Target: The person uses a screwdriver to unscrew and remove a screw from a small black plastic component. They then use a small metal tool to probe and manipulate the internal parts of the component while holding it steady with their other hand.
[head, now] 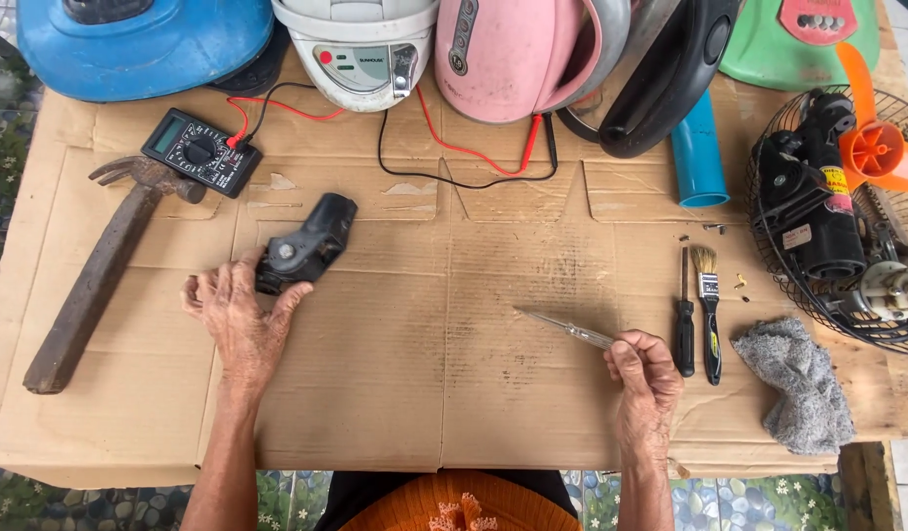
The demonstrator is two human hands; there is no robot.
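Note:
My left hand [240, 320] rests on the cardboard and grips the near end of a black plastic part [308, 244] with a screw in it, lying tilted toward the upper right. My right hand [643, 374] holds a thin tester screwdriver [564, 326] by its clear handle; the metal tip points up-left, just above the cardboard. The two hands are well apart.
On the cardboard sheet [444, 393] lie a rusty hammer [100, 270] at left, a multimeter [200, 150] with red and black leads, a black screwdriver [684, 329], a small brush [709, 310], a grey rag [798, 379]. A fan motor in its grille [828, 211] stands right; appliances line the back edge.

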